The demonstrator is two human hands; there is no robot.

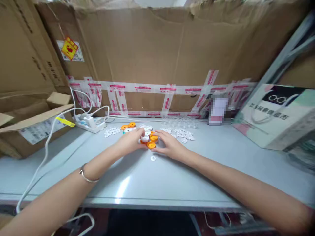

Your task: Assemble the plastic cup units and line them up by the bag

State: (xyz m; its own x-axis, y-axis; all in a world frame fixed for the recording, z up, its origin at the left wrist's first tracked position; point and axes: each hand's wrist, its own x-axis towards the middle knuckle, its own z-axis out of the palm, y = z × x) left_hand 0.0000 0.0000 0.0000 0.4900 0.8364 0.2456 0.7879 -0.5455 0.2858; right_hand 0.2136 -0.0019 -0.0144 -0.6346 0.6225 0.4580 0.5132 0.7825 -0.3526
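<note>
Two hands, one cluster of orange and white round parts (151, 145) between them, on one grey-white table (137, 183). Left hand (131, 142): fingers curved at the cluster's left side, close against one white wheel (145, 138); can't tell if it's pinching. Right hand (172, 146): thumb and finger parted around the right side, at least two orange parts in the gap; firm hold or light touch, can't tell. Cluster has at least three orange, two white; overlap hides the exact count. One loose white disc (153, 158) just in front, nearer the wearer. Two orange rings (128, 126) behind the left hand. Small white pieces: one group at left (112, 132), more at right (183, 135), too small to count. Clear parts (180, 122) behind those, uncountable. One power strip (91, 125) left, one printed white box (278, 114) right, one bracelet (86, 175) on the left wrist.
</note>
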